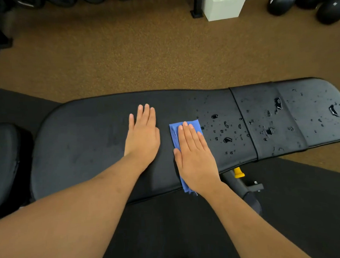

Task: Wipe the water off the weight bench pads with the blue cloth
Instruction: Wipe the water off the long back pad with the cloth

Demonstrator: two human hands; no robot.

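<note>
Right hand (194, 157) presses flat on a blue cloth (175, 132) on the long bench pad (87, 143); left hand (143, 137) rests flat beside it, water drops (227, 139) to the right.

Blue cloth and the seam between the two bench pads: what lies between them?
In the head view, water drops lie scattered on the long pad between the blue cloth and the seam; nothing else lies there.

Right hand (194, 157) hides most of blue cloth (174, 133).
</note>
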